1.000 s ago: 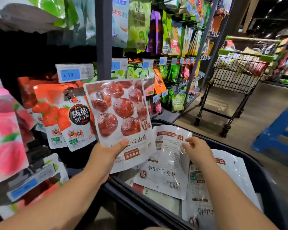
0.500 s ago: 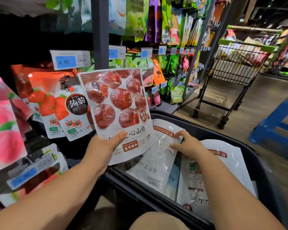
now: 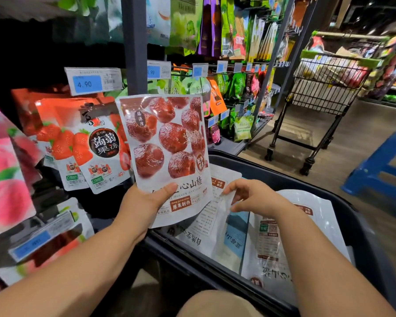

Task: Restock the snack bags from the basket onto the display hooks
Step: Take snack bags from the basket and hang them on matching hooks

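Step in hand: pick-up from stock, judged to be the start of a hang cycle. The left hand point(image 3: 144, 202) grasps a glossy white pouch printed with red hawthorn fruit point(image 3: 167, 143) by its lower edge, thumb across the front. The pouch is upright, clear of the basket and in front of the shelf. The right hand point(image 3: 258, 197) is down in the black plastic basket point(image 3: 272, 170), fingers curled and pinching the upper edge of a white back-side-up snack bag point(image 3: 210, 223) that lies among at least 2 similar bags. Next move, as a judgement: lift the pinched bag free without dragging its neighbours, then align the hang hole at a pouch top with a free display hook; no empty hook tip can be made out here. Just left of the held pouch hang orange strawberry jelly pouches point(image 3: 96, 147) under a blue 4.90 price tag point(image 3: 87, 83), beside a grey steel upright point(image 3: 135, 42). Further along the wood-look floor point(image 3: 329, 143) stand a black wire trolley point(image 3: 325, 88) and a blue plastic stool point(image 3: 384, 170).
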Tool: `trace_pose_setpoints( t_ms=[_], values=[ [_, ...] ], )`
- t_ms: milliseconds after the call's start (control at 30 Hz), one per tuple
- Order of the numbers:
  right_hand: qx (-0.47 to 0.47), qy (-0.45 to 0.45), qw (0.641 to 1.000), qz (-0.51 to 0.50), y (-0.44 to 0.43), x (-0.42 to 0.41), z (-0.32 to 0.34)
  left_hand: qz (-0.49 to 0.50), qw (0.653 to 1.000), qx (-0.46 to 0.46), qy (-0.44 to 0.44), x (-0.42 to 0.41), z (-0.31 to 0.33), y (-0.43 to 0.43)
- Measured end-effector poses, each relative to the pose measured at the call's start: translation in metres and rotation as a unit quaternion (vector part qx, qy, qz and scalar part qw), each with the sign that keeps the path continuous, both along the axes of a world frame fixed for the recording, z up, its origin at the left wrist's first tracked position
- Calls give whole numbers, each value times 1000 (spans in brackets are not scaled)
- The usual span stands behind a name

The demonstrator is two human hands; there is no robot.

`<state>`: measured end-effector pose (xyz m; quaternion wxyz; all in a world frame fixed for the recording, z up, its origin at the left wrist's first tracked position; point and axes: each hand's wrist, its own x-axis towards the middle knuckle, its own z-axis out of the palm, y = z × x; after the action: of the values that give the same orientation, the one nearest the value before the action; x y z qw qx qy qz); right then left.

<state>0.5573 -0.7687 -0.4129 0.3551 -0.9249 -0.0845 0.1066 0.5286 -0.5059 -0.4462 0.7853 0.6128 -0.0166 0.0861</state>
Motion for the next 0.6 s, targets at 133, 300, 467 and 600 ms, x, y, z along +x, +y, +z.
trace_pose_setpoints(
  t_ms=[133,300,467,600],
  values=[
    [-23,-46,999,-5,4,1,2,-3,1000,-15,5,-3,2,0],
    [-103,-135,985,-1,9,2,3,1,999,-42,3,-4,2,1],
    [-145,-422,895,-19,-2,11,0,17,996,-92,2,-9,4,1],
    [-188,-479,854,-74,-15,8,5,38,992,-124,-2,-14,14,6]
  ],
)
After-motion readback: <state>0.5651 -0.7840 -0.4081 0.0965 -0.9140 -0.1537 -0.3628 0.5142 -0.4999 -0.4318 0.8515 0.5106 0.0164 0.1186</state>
